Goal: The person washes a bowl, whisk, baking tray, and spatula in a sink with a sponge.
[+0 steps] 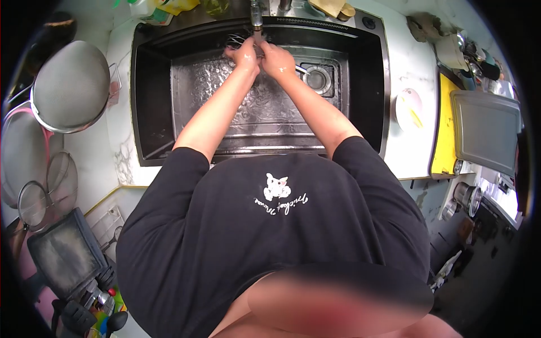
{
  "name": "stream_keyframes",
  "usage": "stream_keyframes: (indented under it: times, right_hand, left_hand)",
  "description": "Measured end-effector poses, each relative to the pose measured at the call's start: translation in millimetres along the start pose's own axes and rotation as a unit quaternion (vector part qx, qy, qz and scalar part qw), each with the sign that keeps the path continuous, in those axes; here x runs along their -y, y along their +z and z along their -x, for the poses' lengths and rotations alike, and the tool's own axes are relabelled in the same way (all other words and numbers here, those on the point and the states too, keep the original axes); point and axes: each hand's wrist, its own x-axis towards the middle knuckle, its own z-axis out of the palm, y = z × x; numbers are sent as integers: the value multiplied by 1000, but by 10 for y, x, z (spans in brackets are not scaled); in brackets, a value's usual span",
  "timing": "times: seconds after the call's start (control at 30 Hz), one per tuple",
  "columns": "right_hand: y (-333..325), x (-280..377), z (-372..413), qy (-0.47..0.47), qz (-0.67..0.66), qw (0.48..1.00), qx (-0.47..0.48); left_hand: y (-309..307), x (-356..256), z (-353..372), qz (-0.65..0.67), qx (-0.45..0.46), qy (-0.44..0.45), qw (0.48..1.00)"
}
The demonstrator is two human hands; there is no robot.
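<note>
Both my hands are over the black sink (369, 107), beneath the faucet (256, 21), with water running onto them. My left hand (245, 55) is closed around what looks like a wire whisk (235, 40), whose thin loops stick out to its left. Pressed close beside it, my right hand (277, 59) has its fingers curled in at the same thing. A pale metal rod, perhaps the whisk's handle, shows just past my right wrist. My fingers hide the middle of the whisk. Wet patches and foam show on both hands.
A round drain strainer (316, 80) sits in the sink's right part. On the right counter are a white bowl (407, 110), a yellow board (443, 127) and a grey board (486, 129). Large strainers (72, 87) hang at left. Bottles (151, 11) stand behind the sink.
</note>
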Motion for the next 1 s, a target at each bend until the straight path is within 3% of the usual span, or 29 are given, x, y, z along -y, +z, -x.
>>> stream_keyframes:
  times: [0.03, 0.1, 0.13, 0.2, 0.27, 0.33, 0.4, 0.47, 0.53, 0.67, 0.83, 1.0]
  right_hand:
    - [71, 35, -65, -11, -30, 999, -15]
    - [68, 80, -183, -12, -52, 998, 28]
    - [53, 71, -250, -8, -70, 995, 68]
    - [97, -63, -282, -51, -103, 993, 28]
    - [58, -171, -331, 19, -47, 988, 148]
    - [108, -138, -348, 6, -55, 991, 123]
    - [160, -43, -398, -75, -52, 993, 72]
    - [162, -68, -403, -68, -74, 991, 83]
    - [128, -206, -368, 5, -55, 988, 147]
    - [62, -361, -321, 62, -56, 984, 160]
    - [212, -236, -508, -7, -74, 983, 165]
    - [62, -395, -379, 52, -46, 983, 170]
  left_hand:
    - [-61, -42, -40, 80, 4, -125, 989]
    - [-283, -42, -326, 139, 266, -135, 944]
    - [-333, -223, -283, 153, 238, -130, 950]
    - [-437, -313, -477, 202, 202, -102, 953]
    - [-536, -464, -534, 244, 177, -86, 950]
    - [-543, -468, -520, 250, 191, -101, 944]
    - [-488, -344, -440, 247, 240, -115, 932]
    - [-412, -289, -344, 243, 234, -116, 934]
    - [-381, -304, -332, 238, 234, -97, 938]
    - [-362, -345, -346, 230, 207, -99, 946]
    - [-272, -275, -274, 228, 238, -102, 939]
    - [-407, -515, -442, 230, 193, -68, 952]
